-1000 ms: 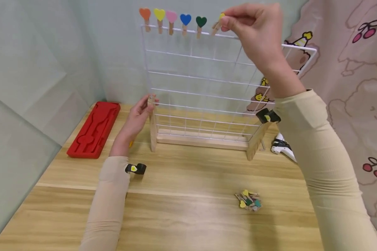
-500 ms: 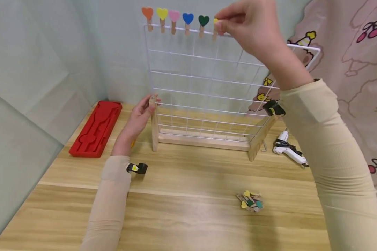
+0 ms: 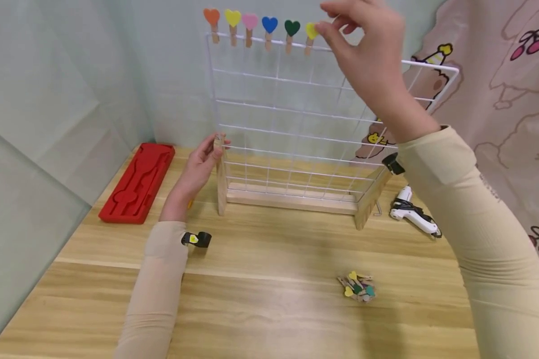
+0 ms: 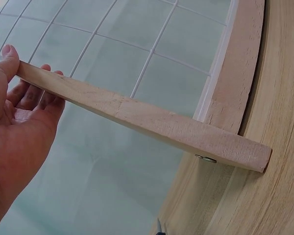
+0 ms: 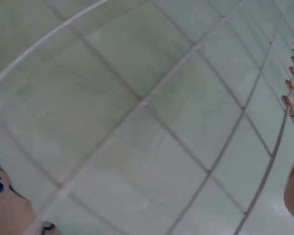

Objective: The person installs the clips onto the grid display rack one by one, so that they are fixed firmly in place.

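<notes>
In the head view a white wire grid stands upright in a wooden base. Small heart-topped clothespins clip along its top wire: orange, yellow, pink, blue, green and, rightmost, a yellow-heart clothespin. My right hand is just right of that last one, its thumb tip by the heart's edge and the index finger lifted apart. My left hand grips the top of the wooden side post; in the left wrist view, thumb and fingers lie on either side of this post.
A small pile of clothespins lies on the table at front right. Left stands a red moulded tray. A white glue gun with a black cord and a hex key lie right of the stand. A patterned curtain hangs at right.
My right hand has brought the yellow-heart clothespin upright onto the top wire beside the green one, then let go and drawn slightly right. The left hand stays on the post.
</notes>
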Motion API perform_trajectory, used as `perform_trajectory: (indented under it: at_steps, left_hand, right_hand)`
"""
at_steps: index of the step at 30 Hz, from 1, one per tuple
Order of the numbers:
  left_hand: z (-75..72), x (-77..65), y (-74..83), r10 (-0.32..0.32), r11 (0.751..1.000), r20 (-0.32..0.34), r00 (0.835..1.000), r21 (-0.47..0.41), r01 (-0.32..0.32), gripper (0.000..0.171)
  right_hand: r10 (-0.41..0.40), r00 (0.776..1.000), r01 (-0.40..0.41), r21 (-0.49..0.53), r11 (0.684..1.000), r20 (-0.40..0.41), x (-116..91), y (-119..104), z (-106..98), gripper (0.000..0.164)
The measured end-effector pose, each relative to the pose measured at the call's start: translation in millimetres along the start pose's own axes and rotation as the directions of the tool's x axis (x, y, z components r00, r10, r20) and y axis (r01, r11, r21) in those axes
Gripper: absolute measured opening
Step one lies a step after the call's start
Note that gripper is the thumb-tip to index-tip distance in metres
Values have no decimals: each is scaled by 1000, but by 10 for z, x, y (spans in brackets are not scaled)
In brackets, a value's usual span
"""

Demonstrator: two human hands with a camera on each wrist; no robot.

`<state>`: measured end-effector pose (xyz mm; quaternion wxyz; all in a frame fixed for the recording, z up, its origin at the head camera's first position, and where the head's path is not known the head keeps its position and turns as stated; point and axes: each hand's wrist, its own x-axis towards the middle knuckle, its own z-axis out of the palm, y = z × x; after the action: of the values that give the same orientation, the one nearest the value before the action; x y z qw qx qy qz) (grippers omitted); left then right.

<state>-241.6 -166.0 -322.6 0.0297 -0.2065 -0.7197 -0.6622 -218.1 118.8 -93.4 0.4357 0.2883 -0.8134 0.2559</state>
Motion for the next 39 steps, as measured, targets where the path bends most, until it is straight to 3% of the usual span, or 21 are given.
perform_trajectory:
  at_steps: [4, 7, 11, 13, 15, 17, 19, 21, 24, 29, 32, 35, 39]
  left_hand:
    - [-6, 15, -26, 7, 1000, -5, 1000, -11, -7, 43]
    - [-4, 7, -11, -8, 1000, -11, 1000, -7, 8, 43]
    - [17, -24, 65, -20, 1000, -16, 1000, -14, 19, 45]
    - [32, -43, 111, -19, 1000, -15, 1000, -11, 19, 46]
    - [49, -60, 155, -24, 1000, -13, 1000, -6, 24, 47]
    - [57, -70, 187, -30, 1000, -12, 999, 4, 30, 47]
    - [61, -74, 209, -36, 999, -11, 999, 14, 36, 46]
    - [63, -74, 220, -35, 999, -12, 999, 13, 35, 45]
    - [59, -75, 211, -35, 999, -12, 999, 9, 36, 45]
    - [17, -58, 141, -37, 999, -14, 999, -5, 37, 45]
    - [-6, -31, 62, -30, 999, -19, 999, -12, 30, 45]
    - [-9, -9, 13, -21, 1000, -20, 1000, -18, 20, 45]
    - [19, -23, 62, -21, 999, -19, 1000, -24, 21, 45]
  right_hand:
    - [-68, 969, 92, 92, 992, -238, -185, 92, 21, 25]
    - [-71, 965, 106, 126, 986, -254, -486, 178, 24, 20]
    - [-74, 989, 96, 181, 979, -126, -1069, 294, 48, 20]
    - [-61, 998, 62, 220, 973, -12, -1400, 330, 59, 22]
    - [-26, 990, -11, 270, 963, 136, -1734, 344, 61, 25]
    - [15, 954, -104, 283, 954, 300, -2055, 344, 54, 24]
    - [58, 886, -199, 263, 944, 460, -2359, 335, 38, 23]
    - [84, 804, -261, 223, 939, 588, -2641, 334, 8, 21]
    - [80, 704, -292, 185, 938, 705, -3012, 352, -68, 19]
    - [31, 606, -274, 172, 946, 795, -3372, 379, -238, 18]
    - [-15, 578, -231, 181, 956, 816, -3455, 387, -316, 20]
    - [-46, 565, -195, 188, 963, 824, -3495, 394, -365, 24]
    - [-53, 572, -187, 193, 963, 819, -3532, 421, -387, 27]
